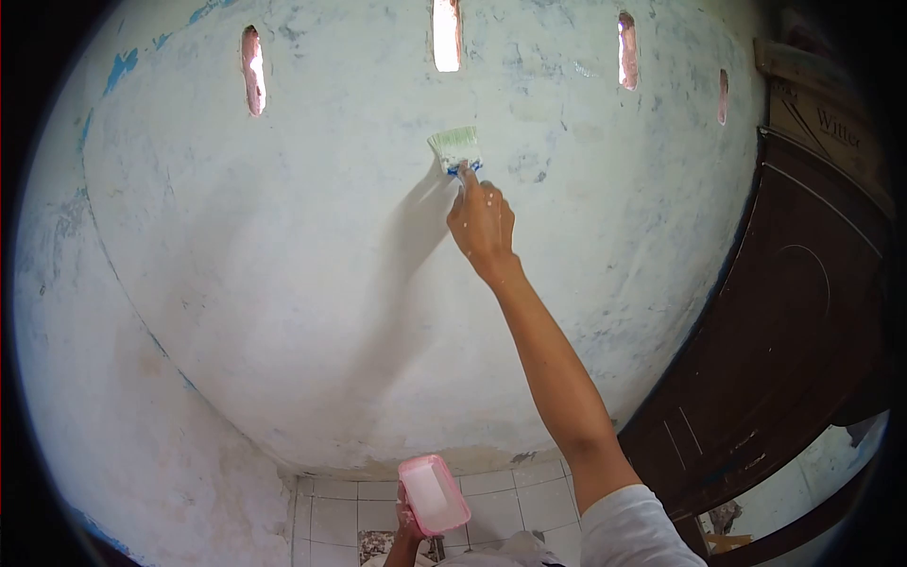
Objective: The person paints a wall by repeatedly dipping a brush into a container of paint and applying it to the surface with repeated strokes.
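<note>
My right hand (483,223) is stretched up to the wall, its fingers closed around the handle of a wide paintbrush (457,147). The brush has pale green bristles and a blue-and-white, paint-smeared base, and its bristles point upward at the wall. Specks of white paint dot the back of this hand. Low in the view, my left hand (407,517) grips the side of a pink plastic tub (436,495) with white paint in it. The wall (312,255) is whitish, with grey and blue patches showing through.
Narrow slot openings (446,38) pierce the upper wall. At the right stands a dark brown wooden panel (756,321), with a cardboard box (831,123) above it. White floor tiles (493,515) meet the foot of the wall. A side wall (123,406) joins at the left.
</note>
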The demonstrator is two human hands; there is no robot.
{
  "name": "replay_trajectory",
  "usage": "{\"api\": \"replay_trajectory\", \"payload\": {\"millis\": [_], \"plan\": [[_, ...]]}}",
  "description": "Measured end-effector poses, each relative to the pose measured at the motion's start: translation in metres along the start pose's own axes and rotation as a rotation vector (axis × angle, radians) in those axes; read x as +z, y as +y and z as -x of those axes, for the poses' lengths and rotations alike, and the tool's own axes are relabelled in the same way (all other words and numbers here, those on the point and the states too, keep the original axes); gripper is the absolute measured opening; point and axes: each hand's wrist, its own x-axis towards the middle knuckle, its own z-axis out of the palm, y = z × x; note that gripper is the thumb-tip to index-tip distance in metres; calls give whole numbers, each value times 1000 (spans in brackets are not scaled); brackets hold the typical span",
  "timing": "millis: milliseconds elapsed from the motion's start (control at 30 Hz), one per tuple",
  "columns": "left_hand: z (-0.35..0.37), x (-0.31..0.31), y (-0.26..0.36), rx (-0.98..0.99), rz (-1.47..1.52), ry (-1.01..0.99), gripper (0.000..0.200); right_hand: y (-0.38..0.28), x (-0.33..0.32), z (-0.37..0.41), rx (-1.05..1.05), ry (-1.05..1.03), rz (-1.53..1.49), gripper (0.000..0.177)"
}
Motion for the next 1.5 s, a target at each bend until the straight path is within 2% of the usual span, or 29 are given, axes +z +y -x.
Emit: {"api": "replay_trajectory", "payload": {"millis": [133,233,367,400,500,600,700,833,967,1100,1300,1400,1500], "plan": [[-8,-25,4,30,-62,-63,67,3,-27,6,-149,124,-60,47],[-19,-35,2,82,-39,-32,66,12,-27,46,-117,178,-91,45],[-12,-16,-1,89,-4,17,62,56,36,91,-33,69,-6,48],[-12,-12,2,112,-26,26,61,51,32,87,26,-9,-10,50],[5,22,5,155,-168,-56,59,46,15,82,8,-9,-73,48],[-11,7,9,67,-74,-62,57,31,-36,70,189,-257,-227,43],[-24,-19,-2,222,-152,-17,55,74,-52,69,4,3,-146,41],[-5,16,-2,134,-47,-35,54,118,-130,0,153,126,-1,39],[-8,10,-10,87,-74,-43,55,110,-183,-51,320,43,96,40],[-26,-5,-17,-1,-54,-22,56,129,-162,-63,201,23,248,40],[-45,-6,-31,20,-72,-19,60,144,-152,-70,241,-50,175,40],[-46,9,-32,-12,-63,-55,60,140,-145,-66,177,-19,181,40],[-60,-7,-39,79,-110,-39,59,130,-145,-64,276,-80,124,39]]}}
